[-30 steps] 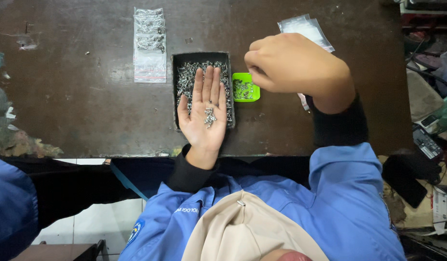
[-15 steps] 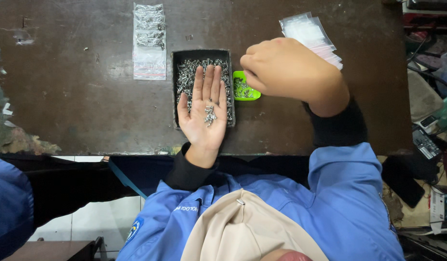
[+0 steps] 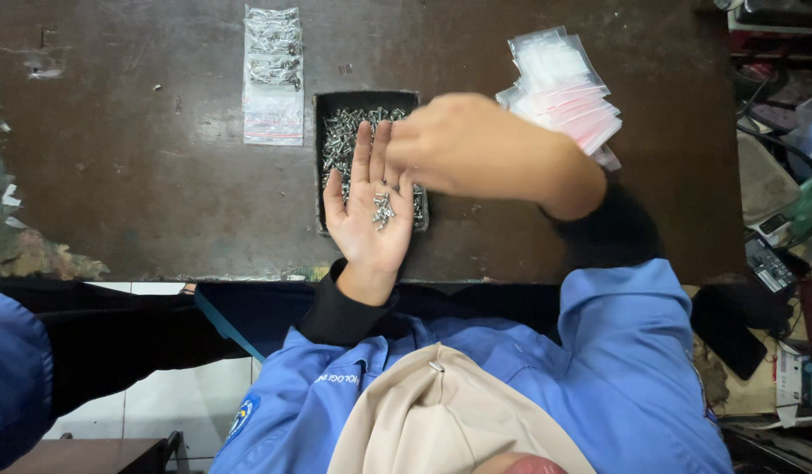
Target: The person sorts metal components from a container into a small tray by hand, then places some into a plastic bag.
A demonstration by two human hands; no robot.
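I am holding my left hand [image 3: 371, 215] flat open, screws [image 3: 383, 209] on the palm (over the tray [image 3: 323, 158]), my right hand [image 3: 476, 145] curling in just beside, grip unclear.

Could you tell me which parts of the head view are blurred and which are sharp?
Head view: the right hand is smeared by motion blur; the open left hand, the screws on its palm and the tray are sharp.

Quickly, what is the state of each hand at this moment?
Left hand: open, palm up, with small metal screws lying on it.
Right hand: blurred, fingers bent above the left fingertips; whether it holds anything cannot be told.
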